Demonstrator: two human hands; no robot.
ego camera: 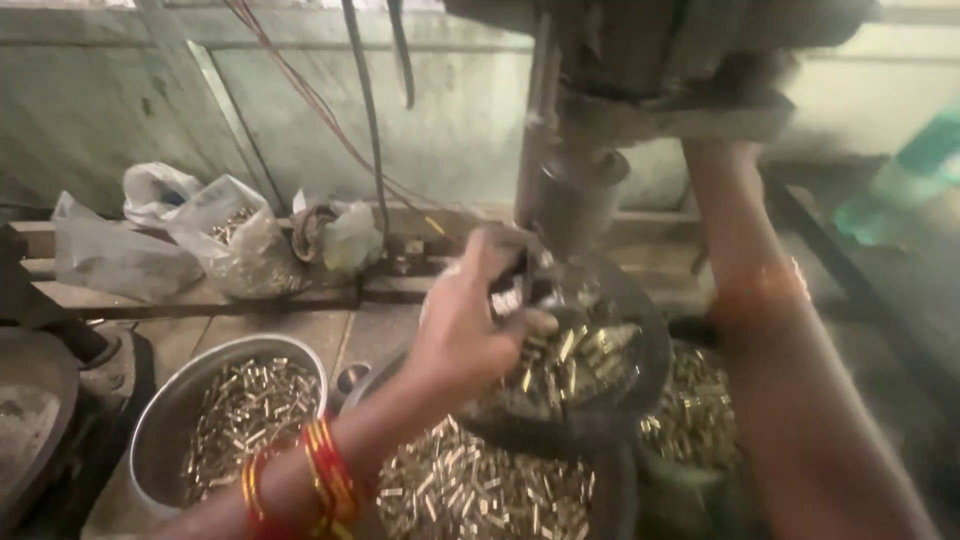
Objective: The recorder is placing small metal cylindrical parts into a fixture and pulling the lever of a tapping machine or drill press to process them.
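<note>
Small brass piece [507, 300], pale and shiny, sitting at centre frame, pinched in the fingers of the left hand [470, 320] under the machine spindle [575, 205]; the hand is closing narrowly around it, thumb curling beneath. Left wrist wearing red and yellow bangles [320, 480] at the lower centre-left. Directly below and right of the hand, a dark round tray [640, 380] is carrying a loose heap of similar brass pieces [585, 355]. Right hand reaching up past the top right of centre, behind the machine head [680, 100]; the hand itself is hidden, so whether it is gripping anything cannot be told; only the forearm [760, 300], with an orange band at the wrist, is showing. Beneath the tray, lower centre, a large pan [610, 490] is holding many more brass pieces; another heap [700, 410] is lying at lower right. Lower left, a metal bowl [175, 410] is standing about half filled with the same pieces. Upper left, plastic bags [200, 240], one showing brass inside, are resting on a wooden ledge [330, 290]; cables [370, 130] are hanging down the wall. Progress, as a judgement: one piece is being handled at the spindle while large stocks are waiting in every container, and which heaps are finished cannot be told.
</note>
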